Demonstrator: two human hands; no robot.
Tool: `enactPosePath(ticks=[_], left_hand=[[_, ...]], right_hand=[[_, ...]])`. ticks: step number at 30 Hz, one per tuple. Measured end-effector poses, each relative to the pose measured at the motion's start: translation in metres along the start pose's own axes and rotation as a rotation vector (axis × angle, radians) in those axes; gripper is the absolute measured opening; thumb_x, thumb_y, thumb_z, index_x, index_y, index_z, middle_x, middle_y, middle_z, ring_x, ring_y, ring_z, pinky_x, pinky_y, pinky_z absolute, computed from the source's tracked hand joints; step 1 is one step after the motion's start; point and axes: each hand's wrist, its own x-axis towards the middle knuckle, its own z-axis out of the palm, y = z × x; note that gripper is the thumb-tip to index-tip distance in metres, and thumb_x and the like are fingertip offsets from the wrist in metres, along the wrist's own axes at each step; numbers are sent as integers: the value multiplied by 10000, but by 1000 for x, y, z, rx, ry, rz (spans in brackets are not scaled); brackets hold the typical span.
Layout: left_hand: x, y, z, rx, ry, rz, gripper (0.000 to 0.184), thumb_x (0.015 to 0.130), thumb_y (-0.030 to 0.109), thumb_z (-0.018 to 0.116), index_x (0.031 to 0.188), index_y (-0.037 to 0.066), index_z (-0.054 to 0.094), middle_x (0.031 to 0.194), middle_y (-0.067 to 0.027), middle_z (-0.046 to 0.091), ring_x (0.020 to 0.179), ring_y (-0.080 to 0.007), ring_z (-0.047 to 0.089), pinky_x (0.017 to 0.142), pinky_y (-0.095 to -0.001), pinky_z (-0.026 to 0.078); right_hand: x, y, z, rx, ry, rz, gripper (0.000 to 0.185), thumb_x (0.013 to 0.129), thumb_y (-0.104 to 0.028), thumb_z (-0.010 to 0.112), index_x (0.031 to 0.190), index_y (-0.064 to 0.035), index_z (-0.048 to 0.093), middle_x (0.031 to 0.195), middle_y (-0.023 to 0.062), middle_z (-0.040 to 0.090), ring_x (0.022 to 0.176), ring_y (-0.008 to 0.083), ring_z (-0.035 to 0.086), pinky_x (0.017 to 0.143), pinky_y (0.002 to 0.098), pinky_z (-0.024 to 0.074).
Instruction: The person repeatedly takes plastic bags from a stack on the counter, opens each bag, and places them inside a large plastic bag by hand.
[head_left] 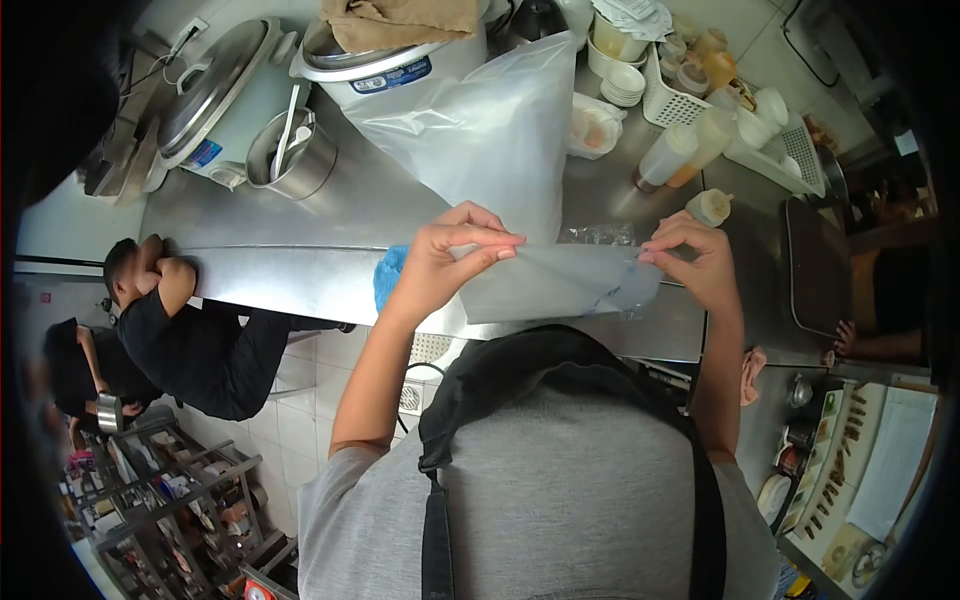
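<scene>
My left hand (455, 255) pinches the top edge of a translucent plastic bag (555, 285) between thumb and fingers. At the other end of that edge, my right hand (695, 255) has its thumb and forefinger closed on the bag. The bag hangs between both hands, over the front edge of the steel counter, with faint blue print near its right side. Behind it stands a large, full-looking whitish plastic bag (490, 130). A crumpled blue item (388, 278) lies beside my left wrist, partly hidden by it.
Two lidded cookers (225, 95) and a steel pot (300, 165) with utensils stand at the back left. Squeeze bottles (668, 152) and white baskets (680, 100) are at the back right. Two people (200, 335) are at the left; another person's hand (848, 338) shows at the right.
</scene>
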Motion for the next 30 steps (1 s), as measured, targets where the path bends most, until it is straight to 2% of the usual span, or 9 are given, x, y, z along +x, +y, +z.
enactPosePath(ticks=[7, 10, 14, 18, 20, 23, 26, 28, 30], left_hand=[[5, 10, 1, 47, 52, -147, 359, 941, 259, 545, 676, 25, 609, 584, 29, 431, 588, -66, 388, 553, -236, 350], [5, 5, 0, 67, 72, -314, 476, 959, 300, 516, 571, 28, 466, 540, 42, 350, 562, -54, 334, 528, -245, 334], [6, -9, 2, 118, 105, -323, 508, 960, 328, 507, 556, 36, 413, 536, 31, 369, 547, -53, 353, 520, -246, 348], [21, 4, 9, -367, 518, -241, 492, 949, 435, 478, 636, 55, 479, 569, -11, 493, 504, -94, 443, 534, -242, 405], [17, 3, -8, -616, 422, -390, 471, 919, 515, 476, 920, 52, 567, 770, -34, 600, 672, -138, 602, 605, -259, 500], [26, 21, 2, -665, 559, -679, 475, 906, 529, 495, 763, 82, 567, 584, 18, 433, 551, -71, 468, 492, -222, 374], [16, -29, -34, -372, -222, -514, 466, 879, 521, 549, 919, 67, 640, 654, 21, 491, 562, -67, 467, 494, -225, 375], [31, -14, -55, -209, -400, -593, 489, 875, 507, 561, 1026, 49, 638, 710, 14, 538, 613, -65, 501, 547, -229, 423], [43, 10, -56, -325, -235, -642, 498, 879, 490, 558, 1079, 41, 636, 754, 10, 577, 641, -69, 529, 592, -230, 460]], right_hand=[[-5, -16, 26, 476, 133, 316, 154, 898, -129, 581, 830, 5, 619, 754, 42, 587, 745, 139, 555, 709, 288, 451], [20, -30, 55, 720, 216, -129, 247, 936, -234, 529, 778, -45, 525, 711, 21, 536, 679, 156, 546, 709, 314, 453], [19, -36, 80, 1506, -128, 198, 394, 913, -437, 522, 733, -126, 363, 696, 16, 454, 548, 136, 451, 524, 307, 419], [12, -19, 87, 1446, -424, 560, 364, 927, -428, 502, 757, -117, 420, 690, -3, 439, 497, 110, 405, 476, 263, 378], [14, -23, 86, 1355, -615, 585, 321, 951, -383, 482, 799, -101, 477, 629, -35, 397, 453, 91, 352, 454, 219, 338], [26, -30, 75, 1187, -592, 105, 300, 976, -324, 432, 796, -91, 490, 695, 0, 426, 576, 104, 419, 503, 238, 374], [55, -50, 45, 1592, -498, -12, 358, 989, -320, 380, 725, -98, 478, 734, 33, 441, 657, 128, 427, 538, 255, 392], [79, -46, 34, 1526, -377, -12, 392, 993, -349, 360, 703, -106, 462, 721, 14, 443, 578, 127, 387, 518, 257, 388], [104, -28, 27, 1623, -314, 49, 360, 998, -348, 352, 796, -107, 528, 723, -4, 497, 560, 112, 448, 498, 257, 401]])
